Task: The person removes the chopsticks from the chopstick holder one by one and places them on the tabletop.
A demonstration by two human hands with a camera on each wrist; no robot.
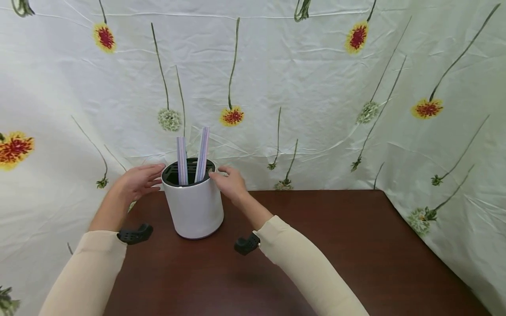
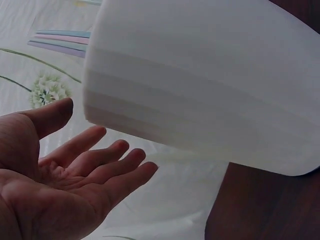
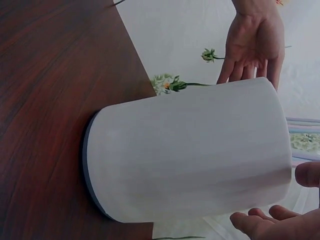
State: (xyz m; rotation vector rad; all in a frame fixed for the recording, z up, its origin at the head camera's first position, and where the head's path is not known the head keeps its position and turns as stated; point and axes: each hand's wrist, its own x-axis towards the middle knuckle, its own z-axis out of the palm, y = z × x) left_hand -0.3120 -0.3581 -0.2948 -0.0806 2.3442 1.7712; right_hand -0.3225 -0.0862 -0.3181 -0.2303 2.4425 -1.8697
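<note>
A white round holder with a black slotted top stands upright on the table. Two flat, pastel-striped strips rise from its slots, one strip on the left and another strip on the right; what they are made of I cannot tell. My left hand is spread beside the holder's upper left side, and in the left wrist view its fingertips lie just off the white wall. On the other side, my right hand has its thumb at the rim and its fingers, loosely bent, along the wall. Firm contact is hard to tell.
The dark reddish-brown table extends to the right and toward me. Behind it and at both sides hangs a white cloth printed with flowers. Black wrist bands sit at both cuffs of the cream sleeves.
</note>
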